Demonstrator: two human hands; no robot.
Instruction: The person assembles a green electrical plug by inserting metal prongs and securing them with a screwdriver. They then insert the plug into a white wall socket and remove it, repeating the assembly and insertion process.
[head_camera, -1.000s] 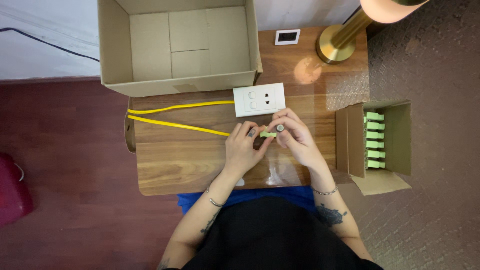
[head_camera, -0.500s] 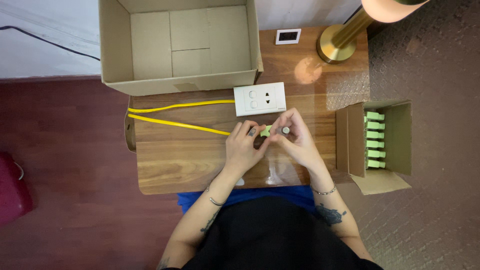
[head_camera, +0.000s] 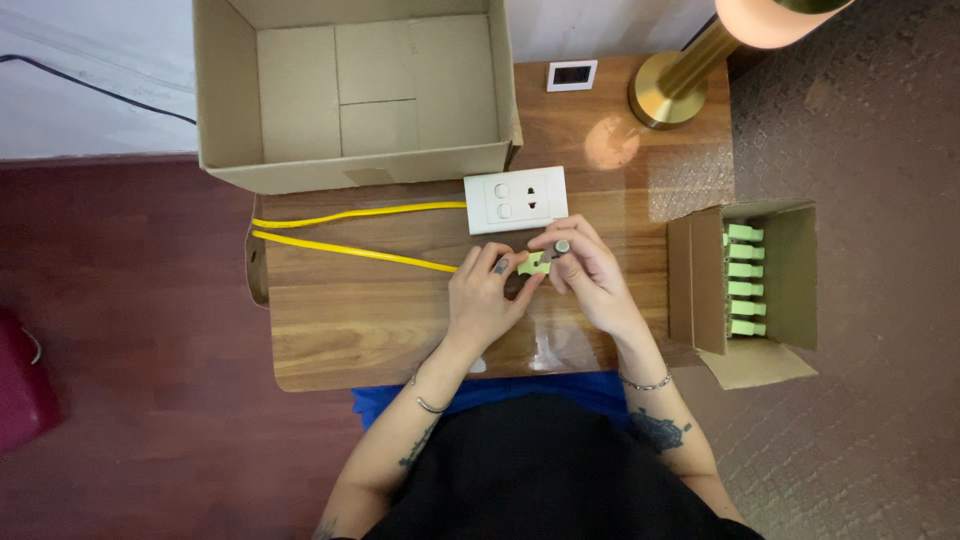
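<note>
Left hand (head_camera: 485, 300) and right hand (head_camera: 590, 275) meet mid-surface (head_camera: 350, 330), fingers of both pinching small green connector (head_camera: 533, 264) at yellow cable (head_camera: 350, 250) end, just below white socket plate (head_camera: 516, 199). Right fingers also grip slim tool (head_camera: 558, 248).

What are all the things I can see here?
Big box: 1, brown cardboard, open, far left end of the table.
Table: 1, wooden.
Cable: 1, yellow, from the table's left edge to the hands.
Socket plate: 1, white, mid-table, above the hands.
Small frame: 1, white with a dark middle, far edge of the table.
Lamp: 1, brass base, glowing shade, far right corner.
Small box: 1, brown cardboard, open, right of the table.
Green parts: about six, in the small box.
Connector: 1, green, between both hands.
Left hand: on the connector.
Right hand: on the connector.
</note>
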